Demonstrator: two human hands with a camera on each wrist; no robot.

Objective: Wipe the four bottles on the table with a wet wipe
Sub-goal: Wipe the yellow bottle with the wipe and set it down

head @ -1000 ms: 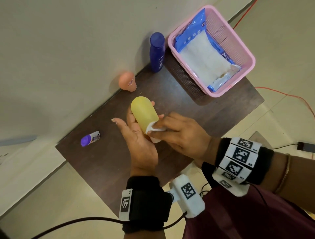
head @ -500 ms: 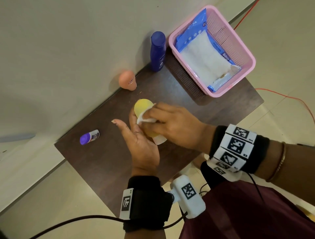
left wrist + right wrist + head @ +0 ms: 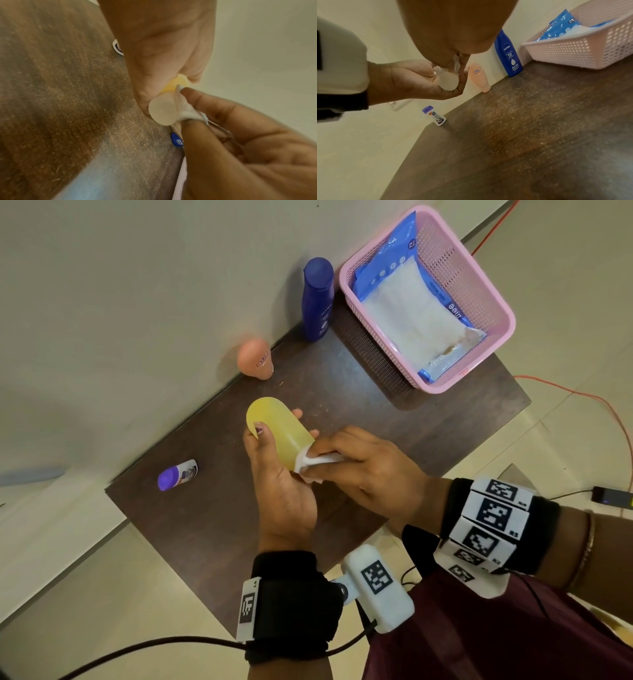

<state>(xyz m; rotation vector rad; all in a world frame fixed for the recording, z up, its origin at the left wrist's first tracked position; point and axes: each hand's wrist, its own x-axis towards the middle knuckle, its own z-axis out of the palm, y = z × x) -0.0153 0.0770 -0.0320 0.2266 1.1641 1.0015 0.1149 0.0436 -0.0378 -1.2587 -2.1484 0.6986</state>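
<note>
I see my left hand (image 3: 284,491) curled round the yellow bottle (image 3: 277,429), thumb across its side, holding it above the dark table (image 3: 212,529); its long axis runs away from me, rounded base far, pale cap (image 3: 162,110) near. My right hand (image 3: 370,474) pinches a folded wet wipe (image 3: 313,462) against the bottle's near end, beside the cap. Only the wrist views show that round cap face. Past the yellow bottle, a small purple-capped bottle (image 3: 178,474) stands off to its left, a peach bottle (image 3: 257,359) inverted on its cap beyond it, and a blue Nivea bottle (image 3: 317,299) upright farther back. Farthest, beyond and right of the yellow bottle, the pink basket (image 3: 479,268) holds an opened blue wet-wipe pack (image 3: 411,302).
</note>
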